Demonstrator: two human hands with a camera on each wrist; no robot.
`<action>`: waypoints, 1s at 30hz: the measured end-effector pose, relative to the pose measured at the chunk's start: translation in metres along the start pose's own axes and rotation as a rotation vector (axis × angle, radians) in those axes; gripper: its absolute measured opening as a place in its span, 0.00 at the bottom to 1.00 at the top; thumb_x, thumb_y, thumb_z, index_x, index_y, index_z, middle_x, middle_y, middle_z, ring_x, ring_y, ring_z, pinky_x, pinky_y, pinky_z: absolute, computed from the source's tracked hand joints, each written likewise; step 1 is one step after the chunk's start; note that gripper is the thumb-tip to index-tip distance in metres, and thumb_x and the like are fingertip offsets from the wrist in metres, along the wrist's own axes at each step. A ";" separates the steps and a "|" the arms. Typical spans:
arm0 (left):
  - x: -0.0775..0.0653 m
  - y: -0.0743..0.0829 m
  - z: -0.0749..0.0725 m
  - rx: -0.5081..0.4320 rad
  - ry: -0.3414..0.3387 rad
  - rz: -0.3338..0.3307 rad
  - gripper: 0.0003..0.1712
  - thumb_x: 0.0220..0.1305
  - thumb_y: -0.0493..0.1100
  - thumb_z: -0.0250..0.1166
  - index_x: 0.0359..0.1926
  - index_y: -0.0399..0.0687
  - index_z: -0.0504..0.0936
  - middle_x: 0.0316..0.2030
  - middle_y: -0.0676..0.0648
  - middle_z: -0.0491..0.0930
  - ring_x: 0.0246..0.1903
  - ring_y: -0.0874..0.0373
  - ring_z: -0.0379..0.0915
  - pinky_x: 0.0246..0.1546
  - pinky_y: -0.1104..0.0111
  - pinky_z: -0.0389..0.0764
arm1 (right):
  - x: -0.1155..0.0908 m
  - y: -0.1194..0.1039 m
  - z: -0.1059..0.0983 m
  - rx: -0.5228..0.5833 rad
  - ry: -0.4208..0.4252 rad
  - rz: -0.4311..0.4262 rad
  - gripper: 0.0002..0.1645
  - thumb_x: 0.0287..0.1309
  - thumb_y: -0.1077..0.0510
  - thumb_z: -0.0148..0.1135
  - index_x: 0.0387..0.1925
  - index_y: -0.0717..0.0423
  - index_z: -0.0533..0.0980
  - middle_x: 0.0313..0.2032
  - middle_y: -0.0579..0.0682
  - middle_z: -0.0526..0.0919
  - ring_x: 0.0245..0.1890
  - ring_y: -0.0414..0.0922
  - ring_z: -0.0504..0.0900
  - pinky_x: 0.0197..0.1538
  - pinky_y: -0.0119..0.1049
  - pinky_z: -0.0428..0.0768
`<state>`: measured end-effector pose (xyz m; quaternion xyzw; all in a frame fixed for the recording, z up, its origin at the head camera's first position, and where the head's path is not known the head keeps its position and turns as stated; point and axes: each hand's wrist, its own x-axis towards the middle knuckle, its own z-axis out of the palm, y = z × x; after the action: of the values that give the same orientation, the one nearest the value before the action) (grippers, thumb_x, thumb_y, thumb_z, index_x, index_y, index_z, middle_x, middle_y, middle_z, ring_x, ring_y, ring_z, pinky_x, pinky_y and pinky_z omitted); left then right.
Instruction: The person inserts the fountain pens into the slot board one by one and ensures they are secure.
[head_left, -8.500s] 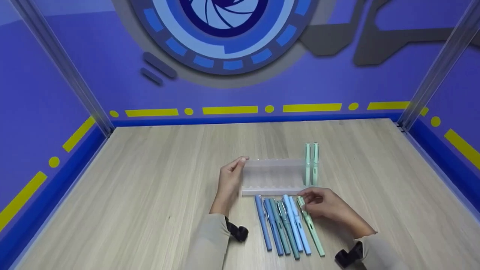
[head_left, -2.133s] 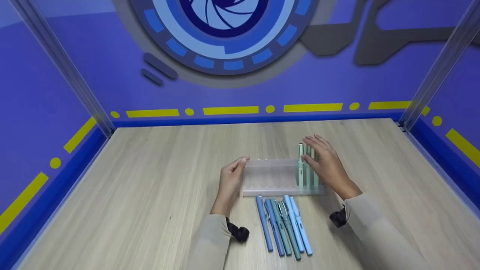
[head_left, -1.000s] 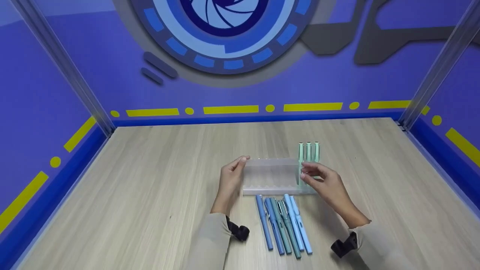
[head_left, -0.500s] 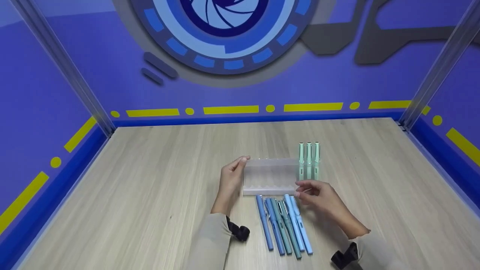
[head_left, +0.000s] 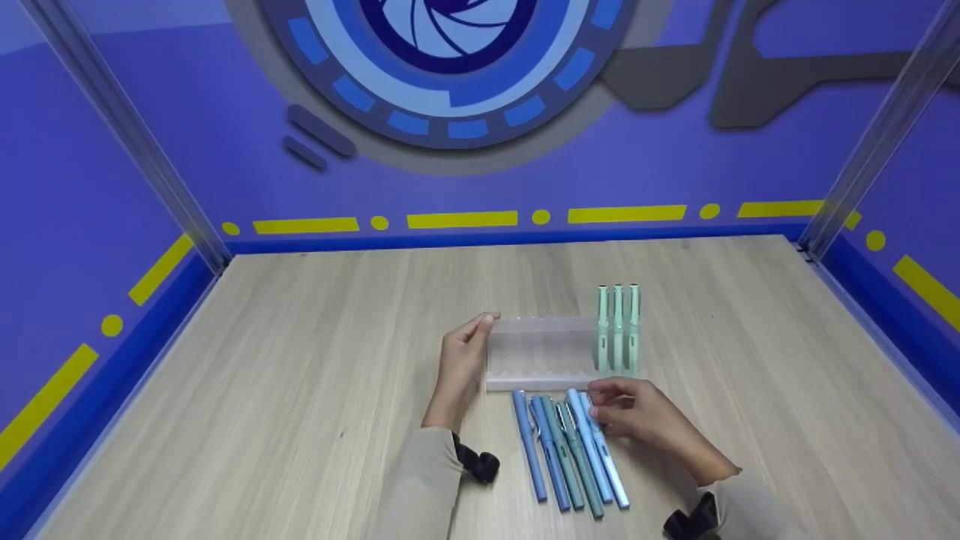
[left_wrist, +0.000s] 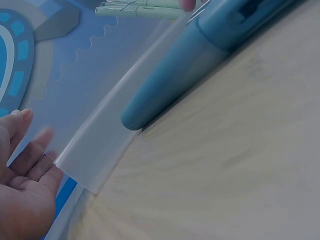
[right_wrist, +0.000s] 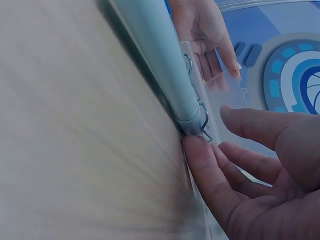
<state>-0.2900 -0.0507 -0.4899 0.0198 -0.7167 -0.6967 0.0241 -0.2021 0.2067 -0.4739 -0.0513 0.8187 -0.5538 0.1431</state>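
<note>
A clear plastic pen rack [head_left: 544, 351] stands upright at the table's middle. My left hand [head_left: 463, 364] grips its left edge, thumb in front at the upper corner and fingers behind the panel. Three mint green pens [head_left: 618, 349] stand side by side at the rack's right end. Below it lie several loose capped pens, light blue, teal and darker blue. My right hand [head_left: 637, 411] reaches the cap end of the rightmost light blue pen [head_left: 610, 459]. In the right wrist view an index fingertip [right_wrist: 197, 146] touches that pen's end, while the thumb is apart from it.
A dark blue pen [head_left: 529, 446] lies leftmost in the loose row, with teal pens [head_left: 576, 461] in its middle. The wooden table [head_left: 300, 375] is bounded by blue printed walls [head_left: 480, 187] at the back and sides.
A third green pen has gone from the table into the rack. My right hand has since come down to the light blue pen, whose lower end has shifted slightly right. The left hand stays put.
</note>
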 end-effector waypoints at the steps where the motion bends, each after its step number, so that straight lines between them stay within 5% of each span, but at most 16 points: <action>1: 0.000 0.000 0.000 0.000 0.000 0.002 0.20 0.67 0.57 0.58 0.51 0.52 0.83 0.59 0.50 0.77 0.65 0.54 0.67 0.69 0.62 0.66 | 0.000 0.000 0.000 -0.003 -0.007 0.002 0.28 0.57 0.60 0.66 0.56 0.71 0.71 0.44 0.59 0.81 0.40 0.43 0.81 0.40 0.38 0.87; 13: 0.001 0.000 0.001 -0.023 0.009 -0.013 0.19 0.68 0.55 0.58 0.50 0.51 0.84 0.58 0.50 0.78 0.65 0.54 0.67 0.69 0.62 0.66 | 0.002 0.010 -0.001 -0.073 -0.030 -0.097 0.30 0.55 0.58 0.68 0.55 0.73 0.72 0.37 0.54 0.79 0.33 0.41 0.74 0.29 0.25 0.77; 30: -0.001 -0.001 0.000 -0.050 -0.009 0.009 0.20 0.67 0.56 0.59 0.51 0.50 0.83 0.58 0.50 0.79 0.65 0.55 0.68 0.68 0.63 0.67 | 0.001 0.008 -0.001 -0.086 -0.059 -0.108 0.28 0.53 0.59 0.68 0.54 0.68 0.75 0.34 0.51 0.78 0.30 0.39 0.72 0.25 0.25 0.73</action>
<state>-0.2890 -0.0508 -0.4908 0.0128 -0.6991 -0.7145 0.0246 -0.2029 0.2109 -0.4814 -0.1178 0.8331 -0.5233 0.1349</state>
